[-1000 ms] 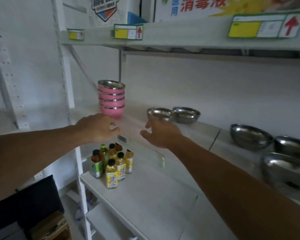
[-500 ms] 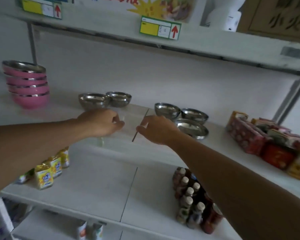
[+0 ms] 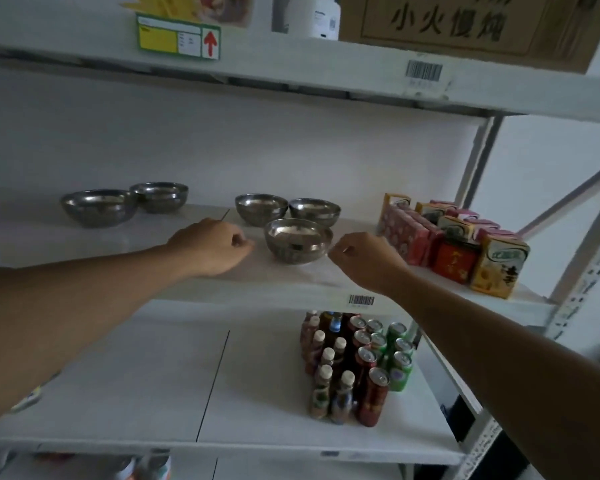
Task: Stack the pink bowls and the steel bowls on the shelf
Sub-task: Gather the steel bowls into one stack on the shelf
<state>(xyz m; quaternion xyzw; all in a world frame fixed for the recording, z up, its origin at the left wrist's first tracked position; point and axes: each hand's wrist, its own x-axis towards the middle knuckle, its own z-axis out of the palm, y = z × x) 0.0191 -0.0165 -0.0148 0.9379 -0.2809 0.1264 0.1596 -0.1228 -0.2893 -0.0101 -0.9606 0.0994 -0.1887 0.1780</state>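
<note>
Head view: left hand [image 3: 212, 245] and right hand [image 3: 364, 256], both loosely curled and empty, flank the front steel bowl [image 3: 298, 240] on the shelf [image 3: 84, 244]. Steel stacking looks to be the step; next, grip its rim and lift it onto a neighbouring bowl [image 3: 261, 208].

Five steel bowls [image 3: 298, 240], two hands [image 3: 211, 247], several drink cartons [image 3: 458, 242], many bottles and cans [image 3: 355, 367]

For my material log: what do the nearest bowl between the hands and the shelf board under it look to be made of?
The nearest bowl looks like polished steel: grey, with mirror-like reflections on wall and rim. The shelf board appears white and smooth with a soft sheen, likely painted metal or laminate; the picture cannot settle which.
</note>
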